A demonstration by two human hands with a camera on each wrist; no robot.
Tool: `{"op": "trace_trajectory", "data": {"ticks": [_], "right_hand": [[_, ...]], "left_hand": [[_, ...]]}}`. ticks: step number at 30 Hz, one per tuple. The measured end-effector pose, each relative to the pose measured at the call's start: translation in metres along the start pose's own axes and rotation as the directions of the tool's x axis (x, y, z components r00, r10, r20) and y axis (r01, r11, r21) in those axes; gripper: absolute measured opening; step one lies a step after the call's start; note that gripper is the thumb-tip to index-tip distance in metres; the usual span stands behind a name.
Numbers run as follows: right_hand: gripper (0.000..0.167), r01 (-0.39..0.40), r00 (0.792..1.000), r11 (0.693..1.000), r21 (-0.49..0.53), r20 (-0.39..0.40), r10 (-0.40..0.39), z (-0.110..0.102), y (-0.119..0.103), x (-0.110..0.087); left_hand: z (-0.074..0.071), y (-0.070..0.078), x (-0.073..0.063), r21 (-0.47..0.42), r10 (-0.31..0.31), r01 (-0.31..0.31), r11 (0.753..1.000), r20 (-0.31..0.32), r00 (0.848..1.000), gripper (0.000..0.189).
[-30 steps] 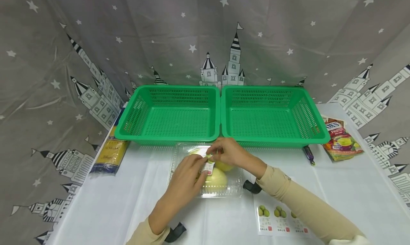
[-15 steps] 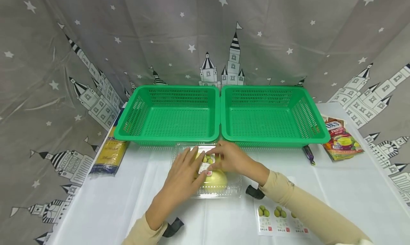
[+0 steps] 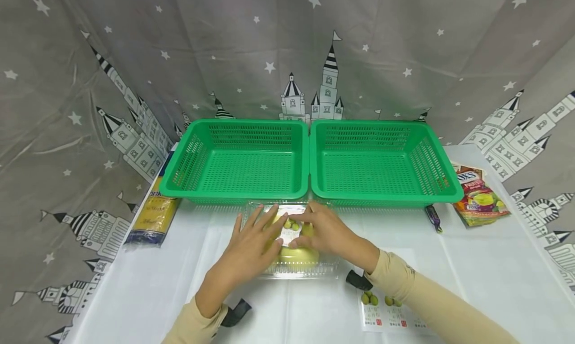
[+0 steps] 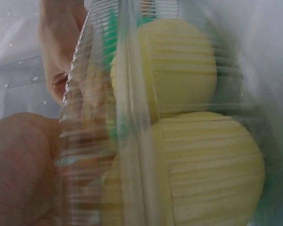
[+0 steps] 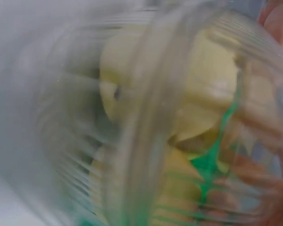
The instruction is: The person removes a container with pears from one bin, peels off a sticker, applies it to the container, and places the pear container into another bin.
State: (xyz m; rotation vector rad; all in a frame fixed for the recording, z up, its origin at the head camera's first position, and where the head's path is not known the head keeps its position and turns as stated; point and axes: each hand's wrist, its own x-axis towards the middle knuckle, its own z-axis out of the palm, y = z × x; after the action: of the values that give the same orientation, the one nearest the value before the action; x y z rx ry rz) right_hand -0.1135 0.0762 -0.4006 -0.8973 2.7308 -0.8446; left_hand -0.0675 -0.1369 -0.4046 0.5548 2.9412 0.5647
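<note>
A clear plastic clamshell box [image 3: 325, 270] sits on the white table in front of the baskets, its lid closed over large round pale-yellow fruits [image 4: 212, 165]. On top of the lid lies a white label [image 3: 290, 236] printed with green fruits. My left hand [image 3: 247, 251] rests on the lid's left side with fingers spread, its thumb and index finger touching the label's left edge. From the right, my right hand [image 3: 332, 234] touches the label with index finger and thumb; its other fingers are partly hidden. The right wrist view is blurred, but yellow fruits [image 5: 212, 80] show through the plastic.
Two green baskets [image 3: 233, 194] [image 3: 386, 198] stand side by side behind the box. A yellow packet [image 3: 154, 216] lies at left. At right are a red candy bag [image 3: 480, 199] and a purple wrapped candy [image 3: 433, 218]. A label sheet [image 3: 382, 314] lies under the right forearm.
The label, earlier held bent between both hands' fingers, now lies flat on the lid. My left fingers have spread out and shifted left; the right hand has lowered slightly onto the label.
</note>
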Motion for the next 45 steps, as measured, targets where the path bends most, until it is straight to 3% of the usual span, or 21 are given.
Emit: {"op": "trace_trajectory", "data": {"ticks": [13, 19, 24, 28, 32, 34, 38, 42, 45], "right_hand": [[0.066, 0.018, 0.998, 1.000, 0.013, -0.052, -0.017, 0.004, 0.002, -0.009], [0.057, 0.040, 0.993, 0.999, 0.032, -0.114, -0.036, 0.010, 0.006, -0.016], [0.044, 0.136, 0.967, 0.990, 0.038, -0.224, -0.124, 0.015, 0.010, -0.022], [0.033, 0.178, 0.937, 0.983, 0.040, -0.311, -0.157, 0.017, 0.014, -0.028], [0.025, 0.150, 0.919, 0.987, 0.052, -0.375, -0.120, 0.016, 0.017, -0.037], [0.023, 0.136, 0.901, 0.989, 0.052, -0.421, -0.102, 0.015, 0.020, -0.041], [0.031, 0.071, 0.874, 0.992, 0.106, -0.486, -0.010, 0.013, 0.034, -0.049], [0.044, -0.073, 0.890, 0.961, 0.268, -0.416, 0.184, 0.012, 0.051, -0.057], [0.052, -0.177, 0.905, 0.882, 0.436, -0.281, 0.320, 0.012, 0.059, -0.061]], "left_hand": [[0.001, -0.006, -0.003, -0.048, 0.016, -0.017, 0.999, -0.020, 1.000, 0.049], [0.002, -0.009, -0.005, -0.064, 0.020, -0.024, 0.998, -0.049, 0.999, 0.048], [0.004, -0.014, -0.010, -0.105, -0.003, -0.010, 0.994, -0.124, 0.992, 0.051], [0.006, -0.019, -0.013, -0.174, -0.095, 0.064, 0.983, -0.176, 0.980, 0.054], [0.009, -0.026, -0.018, -0.291, -0.212, 0.153, 0.944, -0.184, 0.960, 0.057], [0.010, -0.031, -0.021, -0.353, -0.244, 0.169, 0.920, -0.180, 0.953, 0.059], [0.010, -0.042, -0.027, -0.470, -0.309, 0.207, 0.858, -0.151, 0.939, 0.061], [0.009, -0.050, -0.028, -0.534, -0.394, 0.286, 0.796, -0.098, 0.914, 0.059], [0.009, -0.055, -0.027, -0.545, -0.437, 0.336, 0.768, -0.062, 0.897, 0.054]]}}
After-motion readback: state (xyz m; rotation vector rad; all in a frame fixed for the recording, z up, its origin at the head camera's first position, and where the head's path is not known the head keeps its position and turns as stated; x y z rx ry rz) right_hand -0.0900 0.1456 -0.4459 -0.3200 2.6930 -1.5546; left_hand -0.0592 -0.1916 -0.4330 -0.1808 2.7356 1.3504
